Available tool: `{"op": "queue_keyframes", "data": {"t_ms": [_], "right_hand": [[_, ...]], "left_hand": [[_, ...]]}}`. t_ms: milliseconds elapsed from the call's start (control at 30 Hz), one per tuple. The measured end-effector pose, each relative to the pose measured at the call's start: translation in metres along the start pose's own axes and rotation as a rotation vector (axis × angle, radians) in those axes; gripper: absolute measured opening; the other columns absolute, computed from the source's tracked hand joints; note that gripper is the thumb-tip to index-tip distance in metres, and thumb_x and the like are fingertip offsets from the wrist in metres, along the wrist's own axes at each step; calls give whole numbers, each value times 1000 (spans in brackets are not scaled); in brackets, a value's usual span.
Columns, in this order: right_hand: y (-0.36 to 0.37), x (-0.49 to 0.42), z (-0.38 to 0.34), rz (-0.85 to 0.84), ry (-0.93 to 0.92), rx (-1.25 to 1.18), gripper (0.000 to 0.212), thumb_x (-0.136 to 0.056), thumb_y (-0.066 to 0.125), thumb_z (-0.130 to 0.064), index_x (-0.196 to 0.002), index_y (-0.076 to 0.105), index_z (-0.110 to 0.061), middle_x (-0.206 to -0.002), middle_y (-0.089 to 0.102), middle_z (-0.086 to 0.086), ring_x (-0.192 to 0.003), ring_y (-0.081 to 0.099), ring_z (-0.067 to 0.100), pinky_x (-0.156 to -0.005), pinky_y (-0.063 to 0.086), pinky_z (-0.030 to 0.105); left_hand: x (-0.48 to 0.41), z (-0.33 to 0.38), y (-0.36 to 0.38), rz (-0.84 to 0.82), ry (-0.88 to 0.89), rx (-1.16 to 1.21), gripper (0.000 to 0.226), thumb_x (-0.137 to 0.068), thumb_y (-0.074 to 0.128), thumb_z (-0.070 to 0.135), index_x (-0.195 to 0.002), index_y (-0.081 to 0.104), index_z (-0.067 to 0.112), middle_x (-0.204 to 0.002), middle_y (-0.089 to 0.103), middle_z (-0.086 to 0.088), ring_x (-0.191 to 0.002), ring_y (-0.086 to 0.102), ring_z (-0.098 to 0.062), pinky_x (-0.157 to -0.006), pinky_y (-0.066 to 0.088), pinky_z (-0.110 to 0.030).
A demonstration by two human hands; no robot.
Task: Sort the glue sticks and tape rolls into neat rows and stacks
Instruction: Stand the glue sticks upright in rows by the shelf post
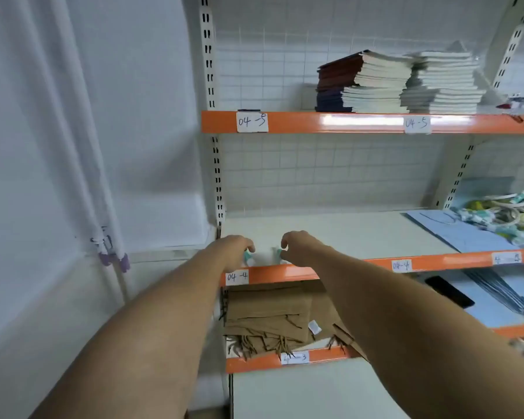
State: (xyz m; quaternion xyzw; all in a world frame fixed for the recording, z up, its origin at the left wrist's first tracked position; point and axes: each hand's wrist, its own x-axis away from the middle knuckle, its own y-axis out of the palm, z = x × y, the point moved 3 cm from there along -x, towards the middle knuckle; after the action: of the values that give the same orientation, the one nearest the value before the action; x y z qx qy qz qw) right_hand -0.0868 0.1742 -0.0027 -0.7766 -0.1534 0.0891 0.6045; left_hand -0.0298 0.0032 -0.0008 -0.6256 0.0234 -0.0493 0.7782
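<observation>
Both arms stretch to the shelf (345, 231) front. The left hand (235, 249) curls round a glue stick (247, 256). The right hand (297, 246) curls beside a second stick (277, 253), its grip too blurred to tell.

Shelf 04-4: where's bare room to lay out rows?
Bare: white shelf board between the right hand and the blue paper sheet, back to the wire-grid panel. Crowded: right end, heaped tape rolls and glue sticks on the sheet; front-left corner, where the left hand and right hand hold small teal-capped glue sticks.
</observation>
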Motion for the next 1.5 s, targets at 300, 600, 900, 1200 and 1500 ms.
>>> {"op": "queue_keyframes", "data": {"t_ms": [300, 600, 900, 1200, 1500], "right_hand": [[39, -59, -4, -8, 203, -47, 20, -89, 59, -27, -94, 57, -8, -103, 64, 14, -82, 57, 28, -65, 42, 28], [53, -93, 3, 20, 246, -56, 26, -95, 47, -18, -113, 60, -3, -117, 61, 17, -105, 59, 34, -81, 49, 33], [38, -97, 33, 65, 355, -277, 35, -95, 45, -19, -125, 46, -1, -125, 55, 18, -111, 57, 34, -79, 43, 32], [1, -49, 113, 249, 391, -217, 27, -100, 36, -26, -120, 42, -11, -113, 60, 16, -100, 57, 36, -85, 47, 43], [-11, 63, 229, 301, 618, -90, 20, -94, 41, -23, -110, 46, -13, -114, 55, 15, -98, 49, 36, -85, 45, 47]], "left_hand": [[-68, -52, 25, -177, 231, -105, 52, -87, 60, 6, -133, 56, 31, -136, 54, 3, -121, 52, -18, -100, 45, -39], [-113, -57, 34, -99, 328, -210, 33, -83, 64, 53, -106, 65, 29, -102, 55, 4, -100, 48, -17, -78, 38, -33], [-144, -30, 34, -139, 210, -81, 27, -98, 48, 33, -114, 51, 12, -108, 57, -11, -85, 53, -25, -72, 41, -35], [-168, 85, 38, -86, 374, -34, 20, -96, 41, 38, -111, 40, 25, -96, 45, 6, -82, 50, -20, -63, 35, -32], [-159, 245, 83, -59, 713, -198, 22, -94, 43, 36, -107, 50, 20, -112, 56, -7, -97, 53, -27, -77, 41, -38]]}}
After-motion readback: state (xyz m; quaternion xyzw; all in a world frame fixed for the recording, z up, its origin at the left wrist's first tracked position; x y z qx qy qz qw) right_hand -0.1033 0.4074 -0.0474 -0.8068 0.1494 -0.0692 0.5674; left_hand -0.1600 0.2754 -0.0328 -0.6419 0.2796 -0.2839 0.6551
